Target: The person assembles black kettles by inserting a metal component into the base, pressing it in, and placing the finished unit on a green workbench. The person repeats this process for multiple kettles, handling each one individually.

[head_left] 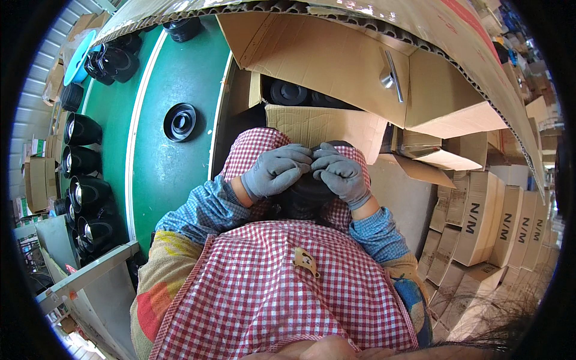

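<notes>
Both of my hands wear grey gloves and meet over my lap. My left hand (277,172) has its fingers curled, the tips at the upper rim of a black round part (305,197). Opposite it, my right hand (341,175) is closed on the same rim, with thumb and fingers pinched near the left fingertips. The black part rests between my knees, on or against the red checked apron (288,270). My gloves cover much of it, so its exact kind is hidden.
A black ringed disc (182,122) lies on the green table (159,174) at left. Glossy black rounded vessels (90,193) line its far-left side. An open carton (336,66) stands ahead, a shiny metal piece (391,77) on its cardboard. Stacked cartons (480,219) fill the right.
</notes>
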The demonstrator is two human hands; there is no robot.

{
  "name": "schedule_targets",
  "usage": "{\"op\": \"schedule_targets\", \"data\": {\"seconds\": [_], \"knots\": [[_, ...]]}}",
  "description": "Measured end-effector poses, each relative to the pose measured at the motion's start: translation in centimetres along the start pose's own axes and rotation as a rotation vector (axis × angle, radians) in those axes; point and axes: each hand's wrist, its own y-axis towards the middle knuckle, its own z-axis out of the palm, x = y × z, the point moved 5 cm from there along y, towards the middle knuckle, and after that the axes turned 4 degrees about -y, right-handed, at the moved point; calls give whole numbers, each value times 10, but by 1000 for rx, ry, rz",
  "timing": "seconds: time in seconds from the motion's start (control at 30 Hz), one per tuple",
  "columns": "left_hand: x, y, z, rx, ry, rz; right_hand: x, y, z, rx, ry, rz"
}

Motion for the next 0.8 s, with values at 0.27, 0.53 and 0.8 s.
{"op": "schedule_targets", "data": {"seconds": [0.27, 0.53, 0.8], "knots": [[-13, -2, 0, 96, 24, -46, -15, -13, -2, -11, 21, 168], [-2, -13, -7, 121, 49, -207, 19, -11, 10, -45, -310, 63], [-48, -6, 25, 219, 408, -166, -23, -13, -3, 160, -599, 140]]}}
